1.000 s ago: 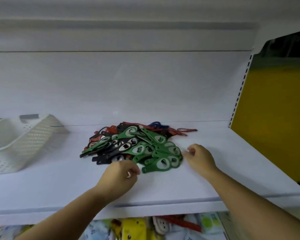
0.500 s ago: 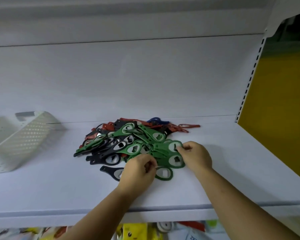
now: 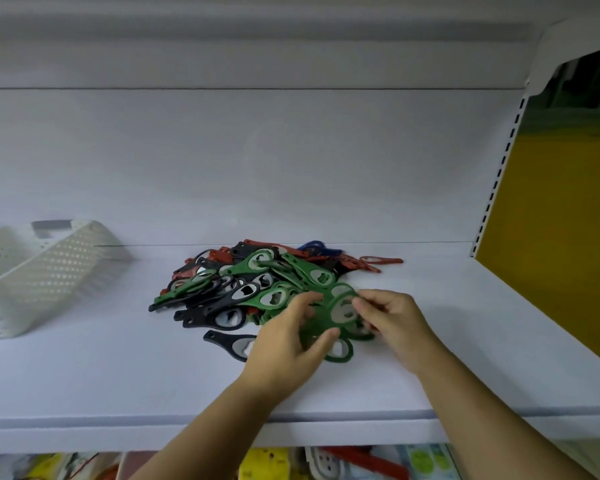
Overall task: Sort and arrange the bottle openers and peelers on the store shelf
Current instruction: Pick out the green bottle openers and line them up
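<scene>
A: Two hands are on the pile [image 3: 267, 289] of openers, which lies mid-shelf [image 3: 465, 358] toward the back wall, well right of the basket [image 3: 49, 271].

B: What is the left hand [image 3: 284, 344] doing?

A: Its fingers are spread and half curled, with the thumb [image 3: 321, 341] pressing on a green opener [image 3: 340, 306] from below and the fingertips [image 3: 305, 301] lying over the same piece from the left. It is a loose pinch, not a fist.

B: And the right hand [image 3: 395, 327]?

A: The fingers are bent in and pinch the right edge of that green opener's head. So both hands hold the same green cluster at the front right of the pile. How many pieces are in the grip I cannot tell; they overlap.

B: Where are the other colours?

A: Black ones lie at the front left, with one black opener [image 3: 229, 342] apart from the pile, just left of the left hand. Red pieces [image 3: 381, 261] sit along the back and poke out to the right. A blue piece [image 3: 316, 245] sits at the very back. More green ones [image 3: 184, 289] cross the top of the pile.

B: Anything under the shelf?

A: Coloured packages [image 3: 264, 464], blurred.
</scene>
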